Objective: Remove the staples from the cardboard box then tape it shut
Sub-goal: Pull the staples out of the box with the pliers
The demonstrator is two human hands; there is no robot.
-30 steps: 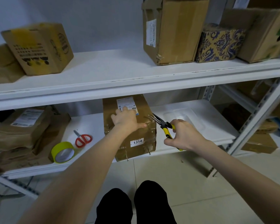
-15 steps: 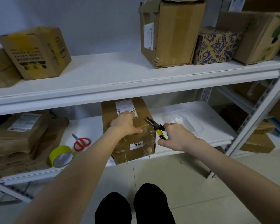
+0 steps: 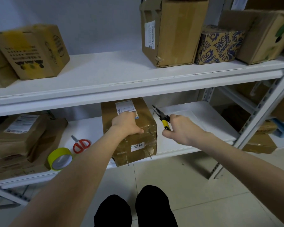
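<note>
Sitting on the lower white metal shelf [image 3: 195, 145], the taped brown cardboard box [image 3: 134, 128] hides under the flat left hand [image 3: 125, 122]; right hand [image 3: 181, 128] clenches yellow-handled pliers [image 3: 161, 116] beside it, tip contents unclear. Tiled floor below.

White shelving [image 3: 138, 89], tiled floor [image 3: 203, 185]

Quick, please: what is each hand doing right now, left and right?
Left hand: open, pressing on the cardboard box.
Right hand: closed, holding the pliers.
</note>
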